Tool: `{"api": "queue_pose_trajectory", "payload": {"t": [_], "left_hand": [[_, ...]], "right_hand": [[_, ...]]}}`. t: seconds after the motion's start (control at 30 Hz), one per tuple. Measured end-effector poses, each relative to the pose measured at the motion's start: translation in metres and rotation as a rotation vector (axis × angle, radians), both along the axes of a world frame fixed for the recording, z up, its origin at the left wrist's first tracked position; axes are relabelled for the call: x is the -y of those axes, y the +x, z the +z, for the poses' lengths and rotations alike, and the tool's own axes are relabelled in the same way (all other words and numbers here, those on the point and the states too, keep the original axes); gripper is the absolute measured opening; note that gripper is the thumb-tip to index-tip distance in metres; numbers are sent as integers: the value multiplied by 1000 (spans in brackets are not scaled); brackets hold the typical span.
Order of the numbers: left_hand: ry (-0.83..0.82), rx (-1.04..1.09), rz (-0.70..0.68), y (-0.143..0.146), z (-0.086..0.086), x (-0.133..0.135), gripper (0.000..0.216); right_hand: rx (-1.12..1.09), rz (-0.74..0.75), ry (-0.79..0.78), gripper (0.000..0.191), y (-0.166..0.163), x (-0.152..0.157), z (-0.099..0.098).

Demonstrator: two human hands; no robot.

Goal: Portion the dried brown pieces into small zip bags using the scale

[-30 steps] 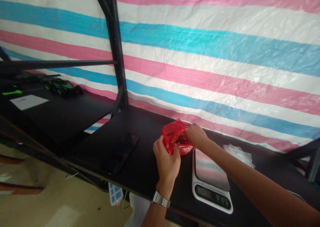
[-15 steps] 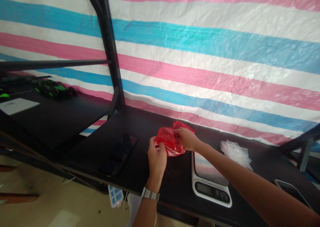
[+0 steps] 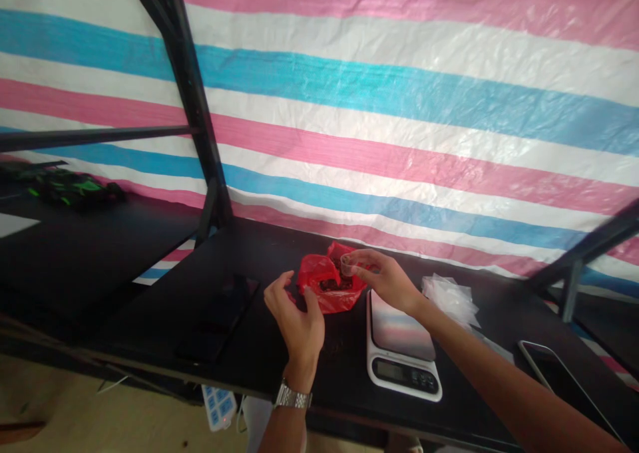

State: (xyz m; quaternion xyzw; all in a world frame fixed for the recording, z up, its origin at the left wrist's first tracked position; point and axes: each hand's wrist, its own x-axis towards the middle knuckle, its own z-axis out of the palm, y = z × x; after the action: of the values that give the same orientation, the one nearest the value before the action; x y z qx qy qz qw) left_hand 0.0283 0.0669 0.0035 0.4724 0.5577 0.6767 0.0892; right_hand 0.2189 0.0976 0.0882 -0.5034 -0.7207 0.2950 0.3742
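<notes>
A crumpled red plastic bag [image 3: 319,287] lies open on the black table [image 3: 279,247], with dark bits inside. My left hand [image 3: 295,313] hovers at the bag's left edge, its fingers curled but apart, and nothing shows in it. It wears a metal wristwatch [image 3: 292,396]. My right hand [image 3: 387,280] reaches over the bag's mouth from the right. Its thumb and fingertips pinch a small dark piece [image 3: 345,264] just above the opening.
A white kitchen scale [image 3: 402,353] stands right of the bag. Clear plastic bags [image 3: 449,297] lie behind it and a phone [image 3: 554,373] further right. A dark phone [image 3: 219,316] lies left of my hands. A black shelf post [image 3: 192,120] rises at the back left.
My left hand has let go of the red bag and opened. My right hand has come up out of the bag with a small dark piece pinched. The view has swung to the right.
</notes>
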Motion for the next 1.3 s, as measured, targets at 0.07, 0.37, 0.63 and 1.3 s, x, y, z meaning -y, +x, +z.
{"api": "queue_pose_trajectory", "payload": {"t": [0.07,0.37,0.63,1.3], "left_hand": [[-7,16,1,3,-1,-2,32],[-156,-112,-112,24,0,-7,56],[-451,116,-125,10,7,-22,44],[-253,393,-152,-8,-9,-37,28]], "right_hand": [[-32,-28,16,27,8,7,6],[1023,16,224,25,-32,-11,18],[1053,104,188,30,-53,-39,9],[108,174,-83,26,-37,-45,-37]]}}
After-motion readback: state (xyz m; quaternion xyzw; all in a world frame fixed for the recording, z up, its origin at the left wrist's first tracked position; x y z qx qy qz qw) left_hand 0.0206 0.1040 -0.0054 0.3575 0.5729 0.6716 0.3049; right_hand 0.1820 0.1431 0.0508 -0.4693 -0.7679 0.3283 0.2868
